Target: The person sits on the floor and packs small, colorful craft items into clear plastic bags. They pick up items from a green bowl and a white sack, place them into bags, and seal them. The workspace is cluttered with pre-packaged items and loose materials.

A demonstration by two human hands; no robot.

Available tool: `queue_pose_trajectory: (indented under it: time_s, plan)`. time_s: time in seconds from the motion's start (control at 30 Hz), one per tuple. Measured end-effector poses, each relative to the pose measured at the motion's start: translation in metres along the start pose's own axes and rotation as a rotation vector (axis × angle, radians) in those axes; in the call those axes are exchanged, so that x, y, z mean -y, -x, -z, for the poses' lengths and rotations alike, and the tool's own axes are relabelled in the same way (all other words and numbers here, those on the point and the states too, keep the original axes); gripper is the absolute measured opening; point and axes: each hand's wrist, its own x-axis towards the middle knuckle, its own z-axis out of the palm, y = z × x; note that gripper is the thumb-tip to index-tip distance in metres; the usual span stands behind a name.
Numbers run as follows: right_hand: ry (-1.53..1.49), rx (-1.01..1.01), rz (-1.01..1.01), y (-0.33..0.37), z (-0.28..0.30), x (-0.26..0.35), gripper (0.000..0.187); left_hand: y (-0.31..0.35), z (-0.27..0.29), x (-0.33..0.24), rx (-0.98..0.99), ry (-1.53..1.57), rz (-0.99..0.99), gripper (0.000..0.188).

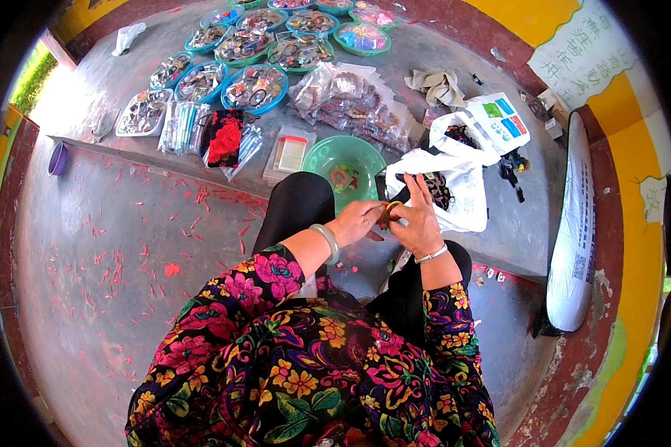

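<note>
My left hand and my right hand meet in front of my knees. Both pinch a small yellow-brown ring-shaped piece, too small to name more exactly. The right hand's other fingers point up and away. Just beyond the left hand is a translucent green basin with a few small red and pale pieces in its bottom. Beside the right hand a white plastic bag lies open, with dark, beaded-looking items inside.
Colourful basins of bagged small goods crowd the raised ledge. Clear packets are heaped behind the green basin. A second white bag and a beige cloth lie farther right. A long white wrapped roll leans by the wall. Red scraps litter the floor.
</note>
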Motion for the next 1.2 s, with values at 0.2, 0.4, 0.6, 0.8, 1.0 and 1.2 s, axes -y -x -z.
queue_pose_trajectory:
  time_s: [0.2, 0.4, 0.6, 0.8, 1.0, 1.2]
  plan:
    - [-0.065, 0.081, -0.015, 0.004, -0.008, -0.007, 0.014, -0.003, 0.004, 0.003, -0.011, -0.080, 0.019, 0.031]
    - [-0.089, 0.166, -0.012, 0.003, -0.007, -0.005, 0.014, 0.004, -0.001, -0.007, 0.028, -0.026, 0.064, 0.031]
    - [-0.166, 0.004, -0.058, 0.002, -0.012, -0.007, 0.016, 0.002, 0.001, -0.009, -0.029, 0.014, 0.021, 0.032]
    - [-0.160, 0.055, -0.025, 0.005, -0.019, -0.012, 0.019, 0.001, 0.002, -0.005, -0.038, 0.143, 0.055, 0.034]
    - [-0.157, 0.202, -0.033, 0.005, -0.019, -0.012, 0.019, 0.004, 0.000, -0.005, 0.037, 0.060, 0.052, 0.033]
    - [-0.214, 0.129, -0.116, 0.002, -0.018, -0.011, 0.025, 0.003, 0.004, -0.007, -0.029, 0.001, 0.054, 0.037]
